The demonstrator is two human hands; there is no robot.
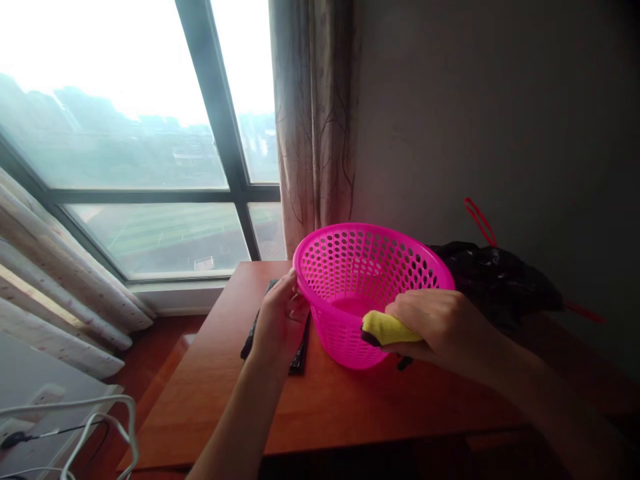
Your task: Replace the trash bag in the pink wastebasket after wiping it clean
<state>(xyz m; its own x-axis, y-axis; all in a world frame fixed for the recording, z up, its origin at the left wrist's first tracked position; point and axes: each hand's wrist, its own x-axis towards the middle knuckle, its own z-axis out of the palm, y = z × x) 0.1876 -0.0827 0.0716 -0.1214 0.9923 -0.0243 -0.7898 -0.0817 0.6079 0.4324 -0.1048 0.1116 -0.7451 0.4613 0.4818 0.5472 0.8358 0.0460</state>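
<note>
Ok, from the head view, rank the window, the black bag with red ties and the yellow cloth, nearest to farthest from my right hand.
1. Yellow cloth: gripped in your right hand.
2. Black bag: beyond that hand, on the right.
3. Window: farthest, over on the left.

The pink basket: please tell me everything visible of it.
The pink basket is round and looks like plastic, with a smooth rim and many small holes through its wall. Its mouth faces up, over the brown table; whether its base rests there is unclear. The left hand touches its left side; the right hand, holding a yellow cloth, is at its near right side.
</note>
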